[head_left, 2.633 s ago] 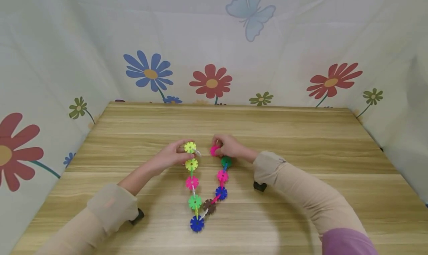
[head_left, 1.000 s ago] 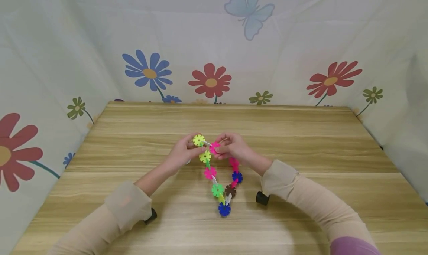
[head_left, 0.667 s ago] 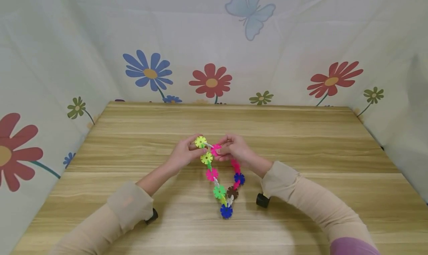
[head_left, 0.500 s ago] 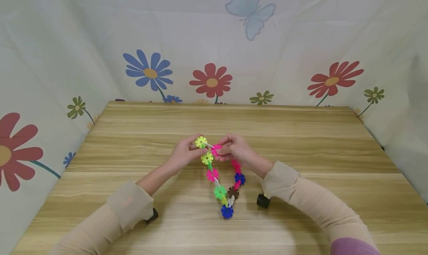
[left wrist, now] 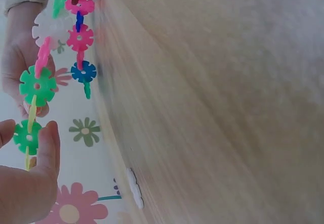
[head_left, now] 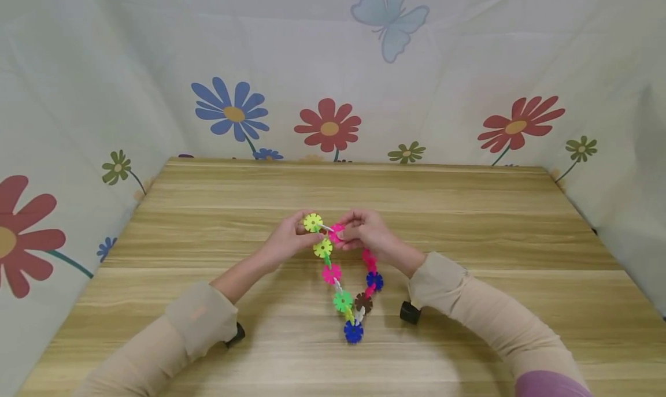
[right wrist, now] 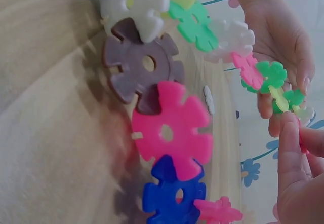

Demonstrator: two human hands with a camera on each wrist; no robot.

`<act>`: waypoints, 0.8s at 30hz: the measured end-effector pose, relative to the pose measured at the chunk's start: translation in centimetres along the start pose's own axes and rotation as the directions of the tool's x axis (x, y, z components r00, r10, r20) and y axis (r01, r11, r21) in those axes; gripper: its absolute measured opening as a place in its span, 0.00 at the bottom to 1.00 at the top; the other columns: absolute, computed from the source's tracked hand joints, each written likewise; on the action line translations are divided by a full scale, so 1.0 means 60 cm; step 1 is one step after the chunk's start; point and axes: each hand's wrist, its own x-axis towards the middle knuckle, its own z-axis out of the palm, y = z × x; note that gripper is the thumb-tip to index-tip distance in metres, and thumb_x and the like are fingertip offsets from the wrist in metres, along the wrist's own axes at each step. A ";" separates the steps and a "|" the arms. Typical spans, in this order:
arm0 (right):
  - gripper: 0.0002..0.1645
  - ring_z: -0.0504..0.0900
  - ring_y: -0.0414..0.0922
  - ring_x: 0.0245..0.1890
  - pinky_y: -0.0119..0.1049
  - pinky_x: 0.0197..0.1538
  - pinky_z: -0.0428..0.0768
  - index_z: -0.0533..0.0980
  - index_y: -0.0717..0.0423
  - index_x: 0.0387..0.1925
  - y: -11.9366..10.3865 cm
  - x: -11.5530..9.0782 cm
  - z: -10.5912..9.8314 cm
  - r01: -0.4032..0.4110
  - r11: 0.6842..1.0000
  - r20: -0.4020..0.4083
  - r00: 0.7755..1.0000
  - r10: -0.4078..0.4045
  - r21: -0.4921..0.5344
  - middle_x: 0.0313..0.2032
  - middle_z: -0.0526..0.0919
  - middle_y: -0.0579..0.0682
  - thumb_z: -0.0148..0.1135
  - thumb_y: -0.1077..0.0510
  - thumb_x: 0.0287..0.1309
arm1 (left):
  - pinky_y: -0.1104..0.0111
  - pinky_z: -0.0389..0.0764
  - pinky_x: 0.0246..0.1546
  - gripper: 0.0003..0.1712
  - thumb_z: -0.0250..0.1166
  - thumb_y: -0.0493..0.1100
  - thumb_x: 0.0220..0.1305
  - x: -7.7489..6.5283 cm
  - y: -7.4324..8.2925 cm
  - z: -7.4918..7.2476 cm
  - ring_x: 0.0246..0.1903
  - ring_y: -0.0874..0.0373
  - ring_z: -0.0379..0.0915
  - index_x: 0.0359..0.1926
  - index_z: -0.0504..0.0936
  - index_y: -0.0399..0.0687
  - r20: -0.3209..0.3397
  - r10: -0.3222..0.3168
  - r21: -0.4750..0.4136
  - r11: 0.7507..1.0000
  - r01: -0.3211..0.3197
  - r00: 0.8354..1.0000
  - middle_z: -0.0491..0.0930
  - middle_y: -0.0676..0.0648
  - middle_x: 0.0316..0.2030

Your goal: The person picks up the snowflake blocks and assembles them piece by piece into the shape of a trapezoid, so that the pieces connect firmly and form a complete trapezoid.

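Observation:
A chain of slotted plastic snowflake discs hangs in a loop between the hands; a blue disc (head_left: 353, 331) is nearest the person. The left hand (head_left: 285, 239) grips a disc (head_left: 313, 222) at the chain's left end, yellow in the head view and green in the left wrist view. From it a white disc (head_left: 325, 227), seen edge-on, reaches to a pink disc (head_left: 336, 233). The right hand (head_left: 368, 235) pinches that pink disc between thumb and fingers. The hand hides part of the chain's right side; how deep the white disc sits in the pink slot cannot be told.
The wooden table (head_left: 468, 212) lies beneath, backed by a flower-printed curtain (head_left: 442, 67). In the left wrist view a loose white disc (left wrist: 134, 188) lies on the table. Black wrist devices (head_left: 410, 312) show under both cuffs.
The two hands came together, bringing the white disc against the pink one. The loop swung right and narrowed. Over the last half second the hands have barely moved.

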 end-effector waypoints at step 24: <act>0.15 0.76 0.44 0.26 0.44 0.36 0.77 0.73 0.65 0.43 -0.021 0.020 -0.007 0.070 0.962 -0.057 0.994 -0.088 -0.262 0.31 0.74 0.50 0.57 0.69 0.50 | 0.63 0.76 0.46 0.25 0.55 0.47 0.61 0.037 -0.007 -0.027 0.37 0.58 0.75 0.55 0.64 0.37 -0.049 -0.109 -0.059 0.993 0.106 0.993 0.71 0.38 0.48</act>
